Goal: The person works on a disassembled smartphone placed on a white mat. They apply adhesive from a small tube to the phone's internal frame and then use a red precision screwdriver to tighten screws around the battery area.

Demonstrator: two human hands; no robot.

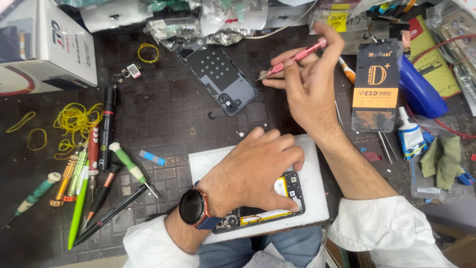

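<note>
An opened phone (277, 198) lies on a white pad (312, 164), long axis running left to right. The left hand (253, 171) presses flat on the phone, fingers curled over its upper edge. The right hand (310, 74), beyond the pad, pinches a pink screwdriver (292, 59), tip aimed left toward a detached back cover (218, 79).

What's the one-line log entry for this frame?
left hand: pressing opened phone | right hand: holds pink screwdriver | back cover: off, on mat
</note>
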